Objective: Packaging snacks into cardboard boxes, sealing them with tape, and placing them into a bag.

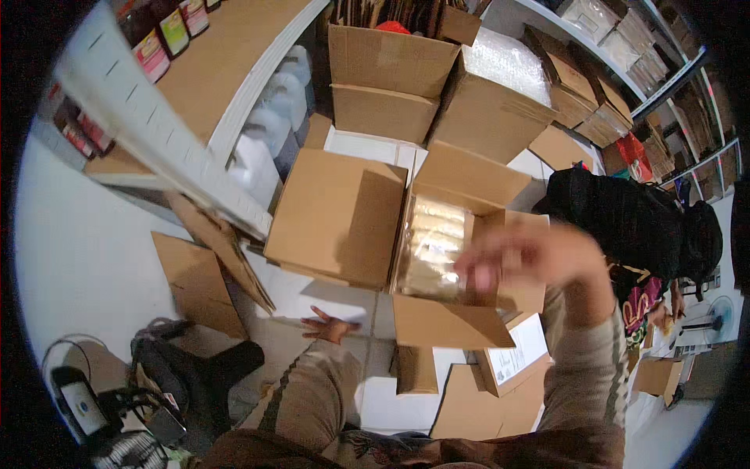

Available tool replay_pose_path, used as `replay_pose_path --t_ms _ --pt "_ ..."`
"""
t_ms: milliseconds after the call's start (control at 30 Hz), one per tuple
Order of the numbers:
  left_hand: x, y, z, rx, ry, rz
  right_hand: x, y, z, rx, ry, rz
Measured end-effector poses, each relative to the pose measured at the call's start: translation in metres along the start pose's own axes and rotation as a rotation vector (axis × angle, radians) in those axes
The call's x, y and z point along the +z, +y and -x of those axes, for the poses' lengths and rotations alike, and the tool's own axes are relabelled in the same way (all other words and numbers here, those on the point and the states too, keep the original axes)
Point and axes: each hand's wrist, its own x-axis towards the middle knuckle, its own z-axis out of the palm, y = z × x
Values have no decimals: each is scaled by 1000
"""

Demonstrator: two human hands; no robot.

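An open cardboard box point(453, 324) stands in front of me with its flaps folded out. Inside lie several pale yellow rolls in clear plastic wrap point(434, 242). My right hand point(547, 254) hovers over the box's right side, smeared by motion, so whether its fingers hold anything is unclear. My left hand point(332, 325) is low over the white tiled floor, fingers spread and holding nothing. Just beyond it stands a second cardboard box point(340, 215) with its top covered by flaps.
Behind are a tall carton point(391, 66) and a box topped with bubble wrap point(508, 66). Plastic jugs point(285, 98) line the shelf at left. A black bag point(613, 223) sits at right. Flat cardboard point(488, 402) and a black vacuum-like device point(195, 367) lie nearer me.
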Motion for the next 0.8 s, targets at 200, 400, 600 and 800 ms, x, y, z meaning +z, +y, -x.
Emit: replay_pose_path --t_ms 200,400,600,800 --pt "10 198 -3 -735 -900 -1296 -159 115 -91 352 769 516" --pt "-6 203 -13 -797 -756 -1196 -226 201 -190 445 798 1107" --pt "-3 210 -16 -841 -805 -1221 -257 253 -195 576 853 1218" --pt "1 190 -10 -817 -799 -1285 -239 215 -196 722 845 1269"
